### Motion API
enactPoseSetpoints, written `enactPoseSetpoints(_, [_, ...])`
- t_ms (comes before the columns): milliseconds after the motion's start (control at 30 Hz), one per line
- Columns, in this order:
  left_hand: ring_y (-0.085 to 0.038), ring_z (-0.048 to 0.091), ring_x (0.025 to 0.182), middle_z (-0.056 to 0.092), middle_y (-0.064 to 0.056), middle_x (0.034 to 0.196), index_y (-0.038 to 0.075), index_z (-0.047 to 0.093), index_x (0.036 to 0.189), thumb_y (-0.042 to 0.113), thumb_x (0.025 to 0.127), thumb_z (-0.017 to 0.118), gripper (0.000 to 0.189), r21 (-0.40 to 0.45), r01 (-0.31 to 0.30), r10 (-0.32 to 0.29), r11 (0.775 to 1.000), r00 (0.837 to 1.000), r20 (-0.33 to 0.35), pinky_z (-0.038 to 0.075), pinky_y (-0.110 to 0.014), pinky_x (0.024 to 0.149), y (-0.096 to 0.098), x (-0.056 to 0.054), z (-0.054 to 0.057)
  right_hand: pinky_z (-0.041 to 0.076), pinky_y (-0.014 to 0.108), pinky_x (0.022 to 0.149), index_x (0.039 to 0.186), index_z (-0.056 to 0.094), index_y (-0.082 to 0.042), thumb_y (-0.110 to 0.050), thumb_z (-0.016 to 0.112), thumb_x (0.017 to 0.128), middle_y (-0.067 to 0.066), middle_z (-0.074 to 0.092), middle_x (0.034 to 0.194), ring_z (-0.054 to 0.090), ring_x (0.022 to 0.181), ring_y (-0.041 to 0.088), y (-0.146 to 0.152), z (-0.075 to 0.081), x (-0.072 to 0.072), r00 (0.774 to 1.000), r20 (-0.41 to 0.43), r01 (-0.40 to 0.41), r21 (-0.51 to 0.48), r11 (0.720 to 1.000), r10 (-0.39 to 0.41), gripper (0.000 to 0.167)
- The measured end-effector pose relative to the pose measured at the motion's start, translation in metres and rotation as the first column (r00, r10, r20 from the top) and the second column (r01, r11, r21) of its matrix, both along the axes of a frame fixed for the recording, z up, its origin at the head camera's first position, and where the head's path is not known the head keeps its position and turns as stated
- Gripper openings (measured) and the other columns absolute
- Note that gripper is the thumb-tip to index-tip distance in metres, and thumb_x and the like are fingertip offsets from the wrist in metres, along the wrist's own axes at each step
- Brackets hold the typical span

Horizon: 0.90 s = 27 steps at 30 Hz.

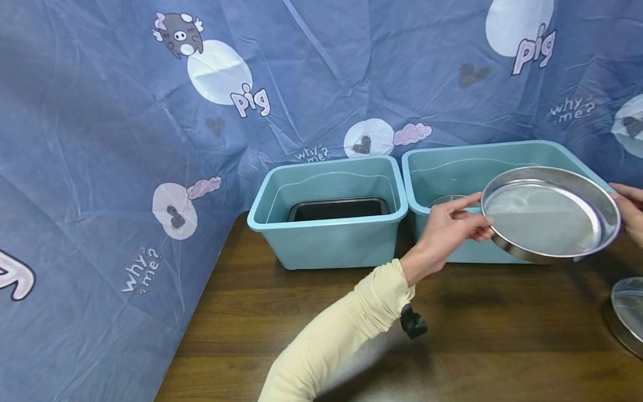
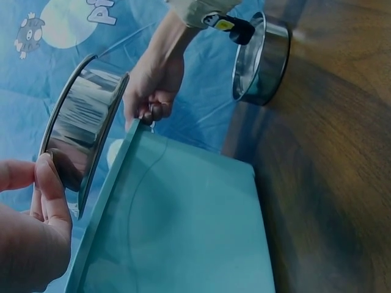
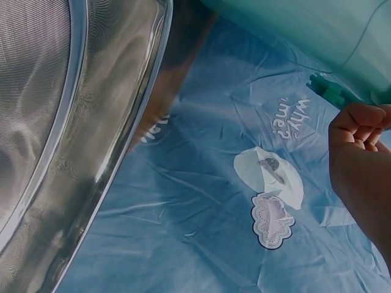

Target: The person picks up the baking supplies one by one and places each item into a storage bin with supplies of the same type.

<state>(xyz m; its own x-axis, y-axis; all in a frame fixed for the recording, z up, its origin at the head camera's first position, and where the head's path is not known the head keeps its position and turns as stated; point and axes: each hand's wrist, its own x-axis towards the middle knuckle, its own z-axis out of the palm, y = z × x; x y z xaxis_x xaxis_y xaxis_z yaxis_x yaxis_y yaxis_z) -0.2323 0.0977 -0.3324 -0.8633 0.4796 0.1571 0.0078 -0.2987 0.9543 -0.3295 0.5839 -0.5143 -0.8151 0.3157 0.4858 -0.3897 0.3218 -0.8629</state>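
My left hand (image 1: 449,231) pinches the rim of a round metal sieve (image 1: 545,220) with fine mesh, held tilted before the right-hand teal bin (image 1: 482,151). Side-on, the sieve (image 2: 85,116) shows its shiny wall in the left wrist view. My right hand (image 1: 630,209), cut off by the head view's edge, overlaps the sieve's far side. In the left wrist view that hand (image 2: 149,88) has curled fingers by the bin's corner. A small green piece (image 3: 333,91) sticks out at the fingertips of my right hand (image 3: 363,146); its kind I cannot tell.
A second round sieve (image 1: 630,312) rests on the wooden table (image 1: 477,340) at the right. Another teal bin (image 1: 329,245) to the left holds a black rectangular pan (image 1: 339,208). Inside the right bin shows a round metal edge (image 1: 449,198). A blue printed curtain (image 1: 311,72) hangs behind.
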Motion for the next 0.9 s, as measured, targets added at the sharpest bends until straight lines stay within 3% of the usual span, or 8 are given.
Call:
enactPoseSetpoints(233, [-0.009, 0.066, 0.063, 0.070, -0.032, 0.088, -0.003, 0.059, 0.142, -0.011, 0.094, 0.065, 0.049, -0.018, -0.011, 0.010, 1.000, 1.000, -0.024, 0.057, -0.019, 0.062, -0.003, -0.005, 0.001, 0.043, 0.014, 0.038, 0.134, 0.067, -0.029, -0.015, 0.058, 0.106, -0.015, 0.067, 0.071, 0.056, 0.049, -0.002, 0.006, -0.003, -0.005, 0.998, 0.030, -0.055, -0.086, 0.995, 0.058, 0.033])
enactPoseSetpoints(567, [-0.009, 0.066, 0.062, 0.071, -0.032, 0.089, -0.005, 0.058, 0.142, -0.012, 0.093, 0.065, 0.050, 0.007, -0.046, 0.046, 0.999, 0.999, -0.011, 0.057, -0.019, 0.061, -0.003, -0.011, 0.002, 0.037, 0.016, 0.033, 0.124, 0.072, -0.025, -0.009, 0.059, 0.105, -0.005, 0.058, 0.063, 0.051, 0.044, 0.002, 0.001, -0.001, -0.003, 0.988, -0.027, -0.155, -0.225, 0.962, 0.153, 0.029])
enactPoseSetpoints(700, [-0.009, 0.066, 0.062, 0.070, -0.035, 0.092, -0.004, 0.058, 0.143, -0.012, 0.093, 0.065, 0.051, 0.002, -0.059, 0.059, 0.998, 0.998, -0.014, 0.057, -0.020, 0.062, -0.003, -0.013, 0.003, 0.038, 0.016, 0.034, 0.125, 0.072, -0.025, -0.010, 0.060, 0.104, -0.005, 0.059, 0.063, 0.052, 0.045, 0.002, -0.001, 0.001, -0.002, 0.990, -0.020, -0.137, -0.217, 0.967, 0.136, 0.028])
enactPoseSetpoints(900, [-0.009, 0.067, 0.062, 0.073, -0.015, 0.077, 0.000, 0.060, 0.143, -0.012, 0.093, 0.066, 0.052, -0.001, -0.077, 0.077, 0.997, 0.997, -0.013, 0.060, -0.025, 0.066, -0.002, -0.015, 0.004, 0.040, 0.017, 0.034, 0.128, 0.071, -0.027, -0.012, 0.061, 0.104, -0.007, 0.059, 0.062, 0.053, 0.046, 0.001, -0.001, 0.003, -0.002, 0.997, 0.010, -0.069, -0.140, 0.988, 0.071, 0.030])
